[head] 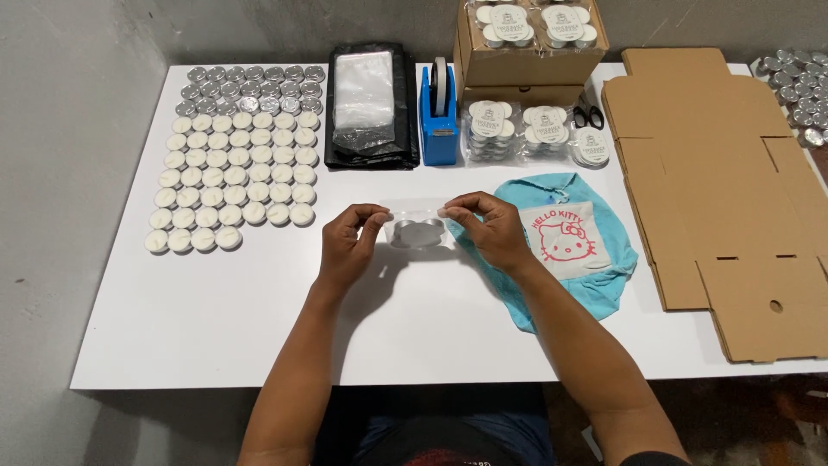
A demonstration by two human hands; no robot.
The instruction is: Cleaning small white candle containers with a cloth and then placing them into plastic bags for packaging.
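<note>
Both my hands hold a small clear plastic bag (416,214) just above the white table (216,328). Inside the bag sit a few tealight candles in silver cups (417,233). My left hand (349,242) pinches the bag's left top corner. My right hand (487,229) pinches its right top corner. The bag hangs stretched between the two hands.
Rows of white tealights (233,185) and silver cups (250,86) fill the left. A stack of clear bags on black plastic (366,99), a blue tape dispenser (438,116), packed candle bags (526,129), scissors (589,112), a cardboard box (526,56), flat cardboard (716,190) and a blue cloth (569,246) lie behind and to the right.
</note>
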